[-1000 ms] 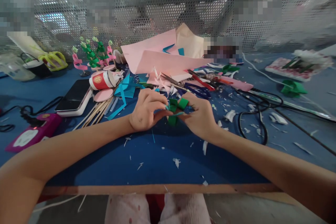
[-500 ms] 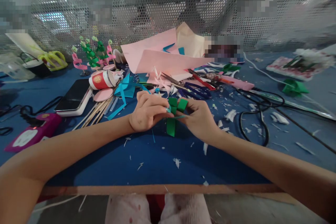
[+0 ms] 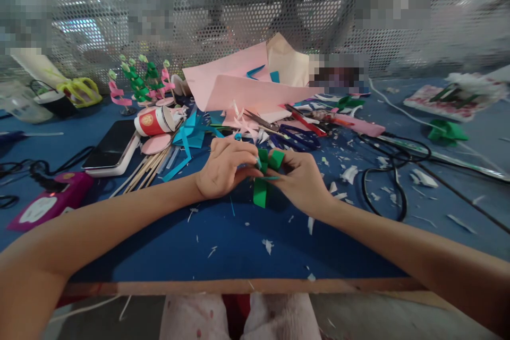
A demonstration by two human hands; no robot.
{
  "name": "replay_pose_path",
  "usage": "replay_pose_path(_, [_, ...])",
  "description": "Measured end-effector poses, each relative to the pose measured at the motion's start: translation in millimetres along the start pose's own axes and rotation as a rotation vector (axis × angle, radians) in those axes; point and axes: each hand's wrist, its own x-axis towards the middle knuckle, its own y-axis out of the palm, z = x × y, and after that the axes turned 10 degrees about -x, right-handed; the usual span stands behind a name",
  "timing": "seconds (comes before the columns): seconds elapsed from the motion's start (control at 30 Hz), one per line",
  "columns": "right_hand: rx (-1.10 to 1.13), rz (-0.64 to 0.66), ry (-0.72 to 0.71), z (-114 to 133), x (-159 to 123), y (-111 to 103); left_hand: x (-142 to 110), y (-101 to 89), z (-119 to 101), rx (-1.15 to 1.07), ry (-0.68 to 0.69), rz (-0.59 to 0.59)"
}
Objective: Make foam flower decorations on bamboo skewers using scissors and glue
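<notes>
2 hands are pinching a folded green paper strip above the blue tabletop point(image 3: 159, 244).

The left hand point(image 3: 223, 170) and right hand point(image 3: 300, 180) are both clamping the folded green paper strip point(image 3: 263, 180) between fingertips, its loose end hanging down, just in front of dark blue scissors point(image 3: 297, 138).

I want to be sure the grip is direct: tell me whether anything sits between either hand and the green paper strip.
Nothing visible does. The left hand and right hand both pinch the folded green paper strip directly with bare fingertips, above the blue table. Only white paper scraps lie on the mat below it.
</notes>
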Motion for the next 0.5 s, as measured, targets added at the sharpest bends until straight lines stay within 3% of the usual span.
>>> replay_pose_path(0.17, [0.022,-0.011,0.053,5.1,-0.6,0.9,1.1,-0.5,-0.2,-0.034,-0.009,0.060])
replay_pose_path(0.33, [0.106,0.074,0.131,8.6,0.3,3.3,-0.1,1.3,1.6,-0.038,0.025,-0.040])
replay_pose_path(0.5, [0.031,0.037,0.116,-0.8,3.2,1.9,-2.2,3.3,3.2,-0.081,0.009,-0.085])
